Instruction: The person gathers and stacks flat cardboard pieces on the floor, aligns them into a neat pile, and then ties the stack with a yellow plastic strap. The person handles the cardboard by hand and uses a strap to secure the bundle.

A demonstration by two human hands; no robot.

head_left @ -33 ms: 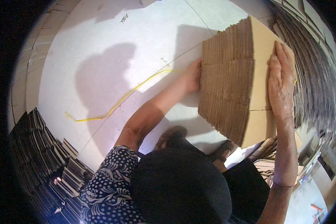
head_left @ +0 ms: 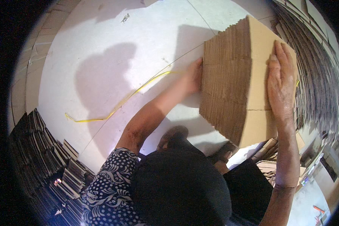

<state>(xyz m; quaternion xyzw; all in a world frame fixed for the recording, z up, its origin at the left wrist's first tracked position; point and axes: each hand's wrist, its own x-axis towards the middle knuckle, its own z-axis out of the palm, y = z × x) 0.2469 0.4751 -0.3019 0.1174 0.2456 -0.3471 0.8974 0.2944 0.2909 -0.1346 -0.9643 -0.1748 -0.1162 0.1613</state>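
A thick stack of brown cardboard sheets [head_left: 226, 79] stands on the floor, its many edges facing up and a broad tan face turned to the right. My right hand [head_left: 282, 81] lies flat against that face, fingers stretched and close together. Against the stack's left side presses my left hand [head_left: 195, 77], its fingers partly hidden there. Between them the two hands hold the stack. A yellow strap [head_left: 130, 96] runs over the floor from the left toward the stack, passing out of sight by my left hand. A bit of yellow shows past the stack's right side.
Tall rows of stacked cardboard [head_left: 318, 75] curve along the right, close to the bundle. More dark cardboard stacks [head_left: 45, 165] fill the lower left. Cardboard pieces [head_left: 265, 165] lie beside my right forearm. An orange-handled tool [head_left: 318, 209] is at the lower right.
The stack's right face and my right hand have shifted slightly left. My left hand stays almost in place.
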